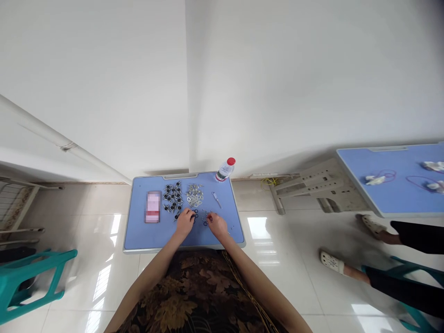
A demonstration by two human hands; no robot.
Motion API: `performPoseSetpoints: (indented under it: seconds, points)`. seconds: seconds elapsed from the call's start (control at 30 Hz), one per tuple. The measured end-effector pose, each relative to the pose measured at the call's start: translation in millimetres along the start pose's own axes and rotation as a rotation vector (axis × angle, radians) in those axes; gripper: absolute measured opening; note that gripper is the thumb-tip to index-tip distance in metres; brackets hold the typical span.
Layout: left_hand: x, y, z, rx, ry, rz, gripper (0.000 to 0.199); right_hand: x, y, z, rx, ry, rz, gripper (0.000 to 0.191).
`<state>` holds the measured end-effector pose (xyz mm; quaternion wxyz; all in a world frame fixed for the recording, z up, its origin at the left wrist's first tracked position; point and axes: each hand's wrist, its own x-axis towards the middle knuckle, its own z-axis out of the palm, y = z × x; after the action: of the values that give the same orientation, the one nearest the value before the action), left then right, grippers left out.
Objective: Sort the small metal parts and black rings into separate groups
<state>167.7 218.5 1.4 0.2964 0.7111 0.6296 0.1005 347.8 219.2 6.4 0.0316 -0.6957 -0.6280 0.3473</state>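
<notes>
My left hand [185,223] is low over the small blue table [138,238], fingers curled together at several black rings [196,211]; whatever is between the fingertips is too small to tell. A short gap to the right, my right hand [218,225] has thumb and fingers pinched over a scatter of tiny metal pieces [204,217], their contents also unclear. Another dark ring [205,224] lies beside the right fingertips. Beyond my left hand spreads a group of black-headed metal parts [172,196]. Next to it is a pile of silvery metal pieces [194,196].
A phone [152,207] with a blurred screen lies at the left. A slim screwdriver-like tool [217,200] and a red-capped bottle [225,169] are at the right. A second table [398,185], a person's shoes [331,262] and a green stool [38,273] surround the workspace.
</notes>
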Motion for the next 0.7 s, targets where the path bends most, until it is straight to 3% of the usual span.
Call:
performPoseSetpoints:
  seconds: [0.23,0.53,0.7]
  points:
    - [-5,15,20.3,0.178,-0.205,0.284,0.025,-25,30,6,-0.041,0.027,0.045,0.018]
    - [2,12,22.8,0.23,-0.277,0.37,0.026,-25,34,6,0.015,0.05,0.107,0.019]
    - [0,7,29.2,0.229,-0.243,0.39,0.027,-15,31,4,0.008,0.067,0.084,0.018]
